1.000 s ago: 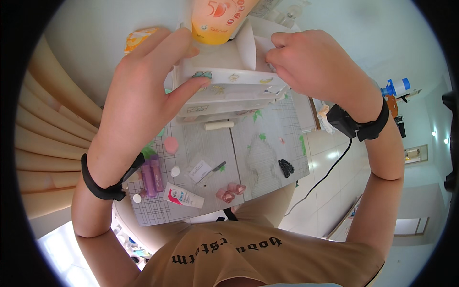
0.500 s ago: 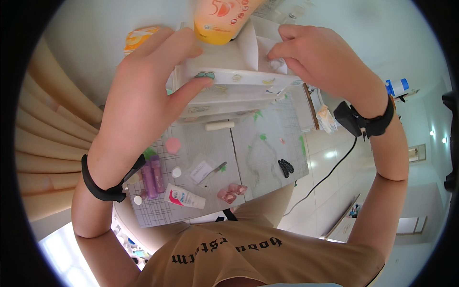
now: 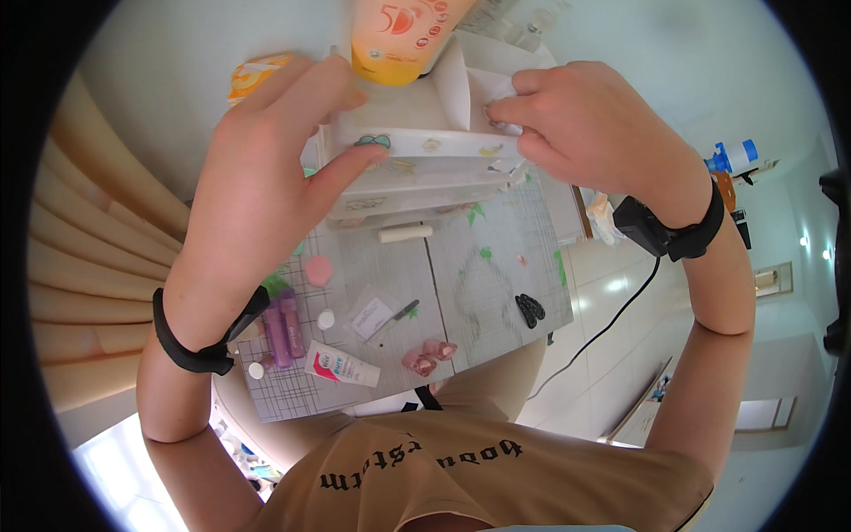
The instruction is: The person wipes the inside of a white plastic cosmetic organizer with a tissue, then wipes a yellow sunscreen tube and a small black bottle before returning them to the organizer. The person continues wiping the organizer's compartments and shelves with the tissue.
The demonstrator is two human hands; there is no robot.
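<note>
At the far side of the table, a white drawer organizer (image 3: 417, 142) stands with small stickers on its front. My left hand (image 3: 275, 124) is closed over its top left edge, thumb on the front and fingers bent above the open top. My right hand (image 3: 576, 120) reaches into the small right compartment (image 3: 483, 84), fingertips pinched together. A pale bit shows at those fingertips, too hidden to name. Between the hands, an orange and yellow tube (image 3: 399, 44) stands upright in the organizer. Behind my left hand is an orange and white packet (image 3: 255, 73).
Nearer me on the grey table lie purple bottles (image 3: 284, 328), a white tube (image 3: 343, 363), pink bows (image 3: 430, 357), black hair clips (image 3: 530, 310), a pink hexagonal piece (image 3: 318, 270), a white card (image 3: 370, 317) and a white stick (image 3: 406, 233). A black cable (image 3: 612, 326) hangs from my right wrist.
My right hand has shifted slightly left and down within the right compartment, covering more of the pale item there. My left hand stays on the organizer's edge.
</note>
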